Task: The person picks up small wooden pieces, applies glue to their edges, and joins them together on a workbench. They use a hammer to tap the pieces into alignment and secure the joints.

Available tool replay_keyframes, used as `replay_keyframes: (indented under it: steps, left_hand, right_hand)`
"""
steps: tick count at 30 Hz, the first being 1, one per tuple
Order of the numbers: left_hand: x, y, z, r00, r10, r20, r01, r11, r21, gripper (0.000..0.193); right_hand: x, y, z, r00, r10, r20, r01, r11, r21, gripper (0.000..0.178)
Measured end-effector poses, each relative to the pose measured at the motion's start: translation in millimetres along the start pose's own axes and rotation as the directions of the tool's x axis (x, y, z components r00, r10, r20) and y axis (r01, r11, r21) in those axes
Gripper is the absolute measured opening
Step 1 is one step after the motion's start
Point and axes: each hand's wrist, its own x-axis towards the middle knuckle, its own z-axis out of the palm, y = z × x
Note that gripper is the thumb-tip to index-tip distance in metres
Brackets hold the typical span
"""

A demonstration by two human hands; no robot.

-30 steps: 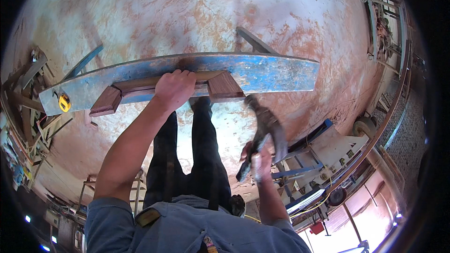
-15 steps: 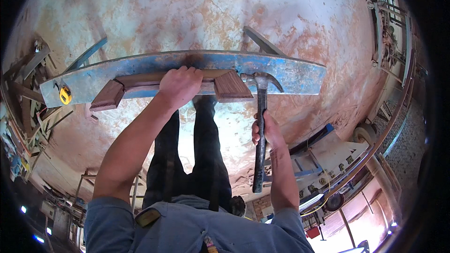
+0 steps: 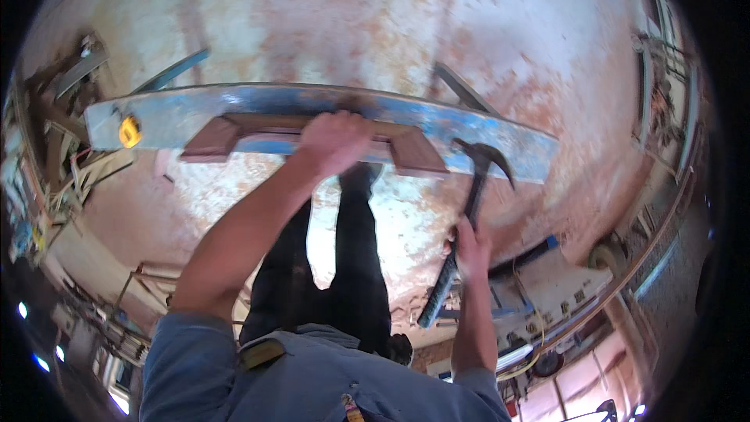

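Note:
My left hand [image 3: 337, 139] is closed around the long bar of a brown wooden frame piece [image 3: 418, 152], which has a slanted block at each end. The piece rests along the near edge of a narrow blue bench [image 3: 258, 97], with its end blocks jutting toward me. In my right hand [image 3: 472, 248] is a claw hammer [image 3: 473, 197], gripped by its dark handle. The hammer leans, its head up and to the right, apart from the frame's right block. Motion blurs both hands a little.
A yellow tape measure [image 3: 130, 132] lies on the bench's left end. Scrap wood [image 3: 58, 121] is heaped at the far left. Bench legs [image 3: 466, 87] slope outward beyond the board. At lower right stands a machine with a pale top [image 3: 566, 289].
The hammer's head has moved away from the frame's right block, and its handle now tilts. My left hand keeps its hold on the bar. The whole view has turned slightly.

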Motion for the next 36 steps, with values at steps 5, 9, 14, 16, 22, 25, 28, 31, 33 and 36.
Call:
replay_keyframes:
  steps: [5, 9, 14, 16, 22, 25, 28, 31, 33, 36]
  left_hand:
    - [-7, 0, 3, 0.991, 0.006, -0.134, 0.0, 0.999, 0.041, 0.014]
    - [-17, 2, 17, 0.93, -0.019, -0.366, 0.076, 0.987, 0.141, 0.011]
    - [-40, -21, 18, 0.878, -0.041, -0.477, 0.114, 0.986, 0.125, 0.01]
    - [-44, -29, 22, 0.895, -0.026, -0.445, 0.075, 0.993, 0.093, 0.008]
    - [-39, -36, 22, 0.88, -0.011, -0.476, 0.021, 1.0, 0.017, 0.006]
    - [-38, -38, 22, 0.862, 0.008, -0.506, 0.015, 0.999, 0.042, 0.006]
    - [-38, -38, 23, 0.88, -0.004, -0.474, 0.012, 1.0, 0.014, 0.006]
    - [-37, -39, 23, 0.886, -0.016, -0.463, 0.012, 1.0, -0.012, 0.006]
    - [-36, -40, 23, 0.886, -0.013, -0.464, 0.015, 1.0, 0.001, 0.006]
    - [-39, -36, 23, 0.899, -0.018, -0.438, 0.027, 1.0, 0.015, 0.007]
  right_hand:
    - [-80, -27, 20, 0.904, -0.376, 0.203, 0.369, 0.927, 0.071, 0.028]
    - [-95, -18, 46, 0.833, -0.36, 0.421, 0.478, 0.85, -0.221, 0.046]
    - [-93, -77, 151, 0.548, -0.471, 0.691, 0.801, 0.534, -0.27, 0.05]
    - [-94, -78, 179, 0.512, -0.44, 0.738, 0.836, 0.451, -0.311, 0.052]
    - [-87, -78, 216, 0.491, -0.351, 0.797, 0.85, 0.393, -0.351, 0.05]
    - [-90, -82, 225, 0.537, -0.318, 0.782, 0.824, 0.399, -0.403, 0.051]
    - [-89, -85, 224, 0.506, -0.334, 0.795, 0.845, 0.374, -0.381, 0.051]
    - [-86, -94, 231, 0.565, -0.245, 0.788, 0.811, 0.34, -0.476, 0.051]
    - [-88, -96, 235, 0.589, -0.236, 0.773, 0.798, 0.321, -0.51, 0.052]
    - [-98, -97, 232, 0.507, -0.31, 0.804, 0.851, 0.324, -0.412, 0.051]
